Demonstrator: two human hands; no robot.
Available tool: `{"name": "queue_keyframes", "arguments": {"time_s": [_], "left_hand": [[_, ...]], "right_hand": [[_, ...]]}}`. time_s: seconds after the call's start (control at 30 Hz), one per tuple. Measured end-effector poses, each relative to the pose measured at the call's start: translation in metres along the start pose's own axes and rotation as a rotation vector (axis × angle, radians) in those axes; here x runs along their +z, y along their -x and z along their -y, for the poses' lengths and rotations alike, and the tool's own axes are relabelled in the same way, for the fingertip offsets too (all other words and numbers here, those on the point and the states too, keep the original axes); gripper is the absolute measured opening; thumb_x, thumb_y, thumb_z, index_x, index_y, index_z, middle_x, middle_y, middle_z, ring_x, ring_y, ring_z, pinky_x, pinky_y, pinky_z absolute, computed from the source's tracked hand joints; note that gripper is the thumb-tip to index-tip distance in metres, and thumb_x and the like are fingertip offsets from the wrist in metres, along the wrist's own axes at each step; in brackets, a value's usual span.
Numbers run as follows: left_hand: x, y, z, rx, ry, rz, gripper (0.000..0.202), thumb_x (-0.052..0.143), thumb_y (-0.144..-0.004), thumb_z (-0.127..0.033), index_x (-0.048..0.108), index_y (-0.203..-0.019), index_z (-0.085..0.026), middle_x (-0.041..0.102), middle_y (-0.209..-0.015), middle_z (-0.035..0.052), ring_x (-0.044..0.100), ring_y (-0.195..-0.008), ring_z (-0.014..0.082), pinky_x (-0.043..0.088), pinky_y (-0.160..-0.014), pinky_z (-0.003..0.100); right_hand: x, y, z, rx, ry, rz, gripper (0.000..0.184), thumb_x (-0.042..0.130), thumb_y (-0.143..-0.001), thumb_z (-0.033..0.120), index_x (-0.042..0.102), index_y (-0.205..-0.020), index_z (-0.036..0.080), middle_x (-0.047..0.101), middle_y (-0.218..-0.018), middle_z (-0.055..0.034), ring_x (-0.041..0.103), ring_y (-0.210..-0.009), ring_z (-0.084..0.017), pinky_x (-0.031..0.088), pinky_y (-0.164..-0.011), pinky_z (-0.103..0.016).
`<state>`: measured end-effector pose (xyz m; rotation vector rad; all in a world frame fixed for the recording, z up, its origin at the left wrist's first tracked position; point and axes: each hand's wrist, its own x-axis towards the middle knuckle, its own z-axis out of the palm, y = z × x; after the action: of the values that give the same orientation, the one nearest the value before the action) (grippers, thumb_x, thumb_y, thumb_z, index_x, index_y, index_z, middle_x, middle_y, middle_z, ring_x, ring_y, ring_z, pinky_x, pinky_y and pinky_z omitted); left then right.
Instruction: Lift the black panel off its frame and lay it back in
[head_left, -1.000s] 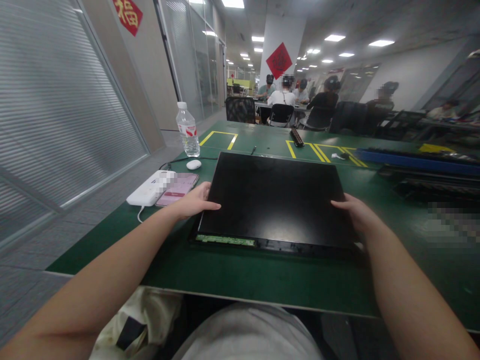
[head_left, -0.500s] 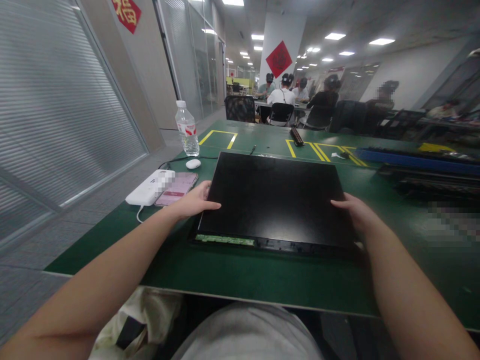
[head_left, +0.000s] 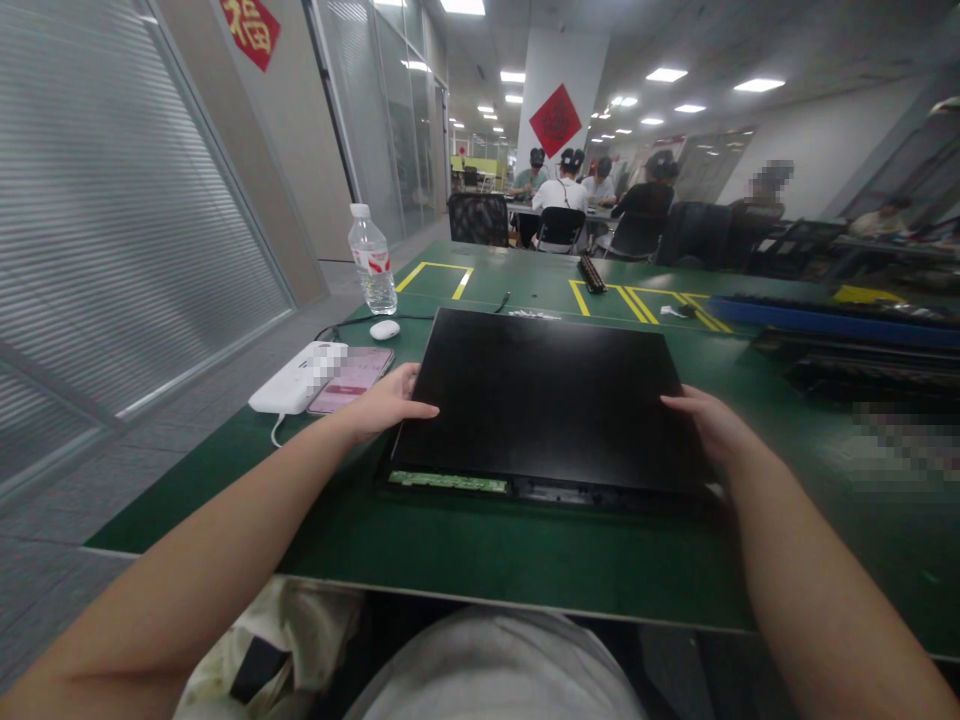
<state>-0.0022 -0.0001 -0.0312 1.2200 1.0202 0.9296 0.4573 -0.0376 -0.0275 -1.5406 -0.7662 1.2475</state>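
Note:
A black flat display panel (head_left: 547, 400) lies over the green table in front of me, its far edge looking slightly raised. Along its near edge runs a narrow green circuit board (head_left: 448, 482), set in a dark strip. My left hand (head_left: 386, 402) grips the panel's left side, thumb on the top face and fingers curled round the edge. On the opposite side my right hand (head_left: 709, 425) holds the panel in the same way, its fingers mostly hidden beneath. I cannot tell whether the panel rests fully on the tabletop.
Left of the panel are a white power bank (head_left: 296, 378), a phone (head_left: 352, 380), a white earbud case (head_left: 385, 330) and a water bottle (head_left: 373, 262). A dark ribbed strip (head_left: 591, 274) lies at the back. Stacked dark parts and a blue tray (head_left: 810, 318) sit right. People sit beyond.
Both hands keep their hold on the panel. Its far edge sits marginally lower in view and the bright reflection on its surface has faded, so its tilt seems slightly different.

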Motion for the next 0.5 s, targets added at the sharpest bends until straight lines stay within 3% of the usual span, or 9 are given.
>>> {"name": "queue_keyframes", "arguments": {"time_s": [0.27,0.4,0.5], "left_hand": [[0.004,0.004,-0.010,0.017,0.057,-0.052,0.065,0.089,-0.049,-0.008,0.063,-0.108,-0.019,0.080,-0.105,0.0077,0.075,-0.105,0.0316,0.060,-0.093,0.044],[0.003,0.007,-0.021,0.101,0.043,-0.141,0.059,0.088,-0.050,-0.015,0.066,-0.105,-0.017,0.080,-0.103,0.0061,0.076,-0.102,0.0310,0.061,-0.090,0.041],[0.001,0.007,-0.026,0.145,0.042,-0.218,0.059,0.087,-0.049,-0.013,0.067,-0.104,-0.019,0.081,-0.099,0.0038,0.075,-0.103,0.0302,0.061,-0.090,0.039]], "right_hand": [[-0.008,0.001,0.007,-0.027,-0.001,0.102,0.023,0.059,-0.079,0.028,0.072,-0.098,0.023,0.077,-0.085,-0.0089,0.074,-0.080,-0.030,0.060,-0.072,-0.045],[-0.013,-0.002,0.007,-0.085,-0.070,0.170,0.024,0.060,-0.080,0.020,0.070,-0.102,0.023,0.077,-0.096,-0.0072,0.073,-0.086,-0.023,0.061,-0.076,-0.036],[-0.014,-0.005,0.007,-0.134,-0.144,0.114,0.033,0.062,-0.077,0.013,0.065,-0.107,0.024,0.075,-0.093,-0.0073,0.072,-0.082,-0.020,0.060,-0.072,-0.030]]}}
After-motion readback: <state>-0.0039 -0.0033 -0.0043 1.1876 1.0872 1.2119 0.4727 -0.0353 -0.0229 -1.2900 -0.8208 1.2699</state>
